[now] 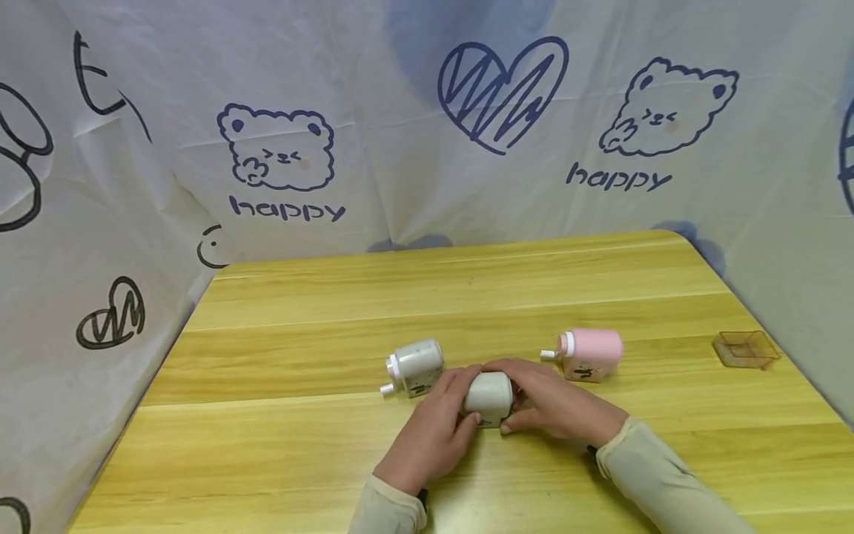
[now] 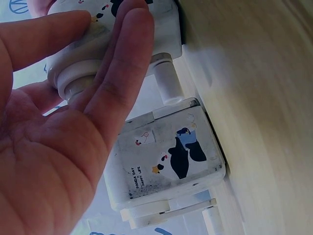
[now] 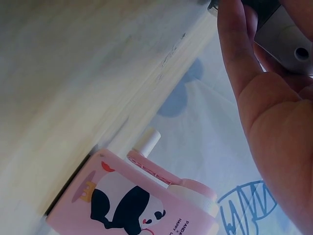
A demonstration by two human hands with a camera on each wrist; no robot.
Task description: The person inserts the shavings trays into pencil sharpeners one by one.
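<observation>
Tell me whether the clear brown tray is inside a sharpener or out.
Out: the tray lies alone on the table, right of the held sharpener and the pink sharpener.

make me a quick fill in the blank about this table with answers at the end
In the head view:
1. The spare grey sharpener is to the ____ of the held sharpener.
2. The left hand and right hand share ____ sharpener.
3. The pink sharpener is the one nearest the brown tray's ____ side.
4. Both bears have "____" written underneath.

Missing words: left; one; left; happy
</observation>
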